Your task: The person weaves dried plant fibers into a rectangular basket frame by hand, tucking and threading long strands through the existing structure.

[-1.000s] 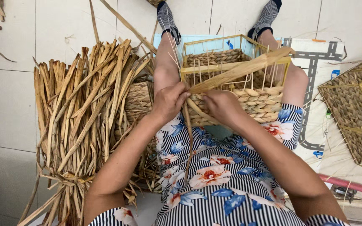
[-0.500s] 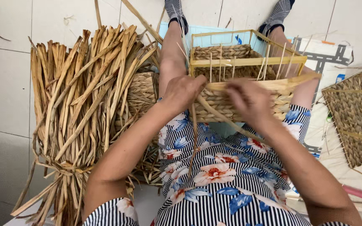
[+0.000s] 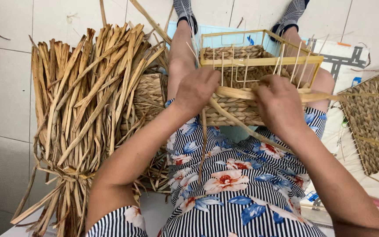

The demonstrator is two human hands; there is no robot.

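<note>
A half-woven basket [image 3: 237, 112] on a yellow wire frame [image 3: 259, 61] rests on my lap between my knees. My left hand [image 3: 196, 90] grips the near left side of the weave and holds a dry reed strand [image 3: 204, 140] that trails down over my striped floral dress. My right hand [image 3: 279, 103] pinches a flat pale strand [image 3: 316, 96] that lies along the top row of the near wall and sticks out to the right. Thin upright wires stand above the woven rows.
A big tied bundle of dried reeds [image 3: 84, 114] lies on the tiled floor at my left, with a small woven basket [image 3: 150, 94] beside it. Another wire-framed woven panel [image 3: 371, 123] lies at the right. My feet in grey socks are at the top.
The flat strand was slanting up over the basket; now it lies level along the top row. Both hands have shifted up onto the near wall and the view has come closer.
</note>
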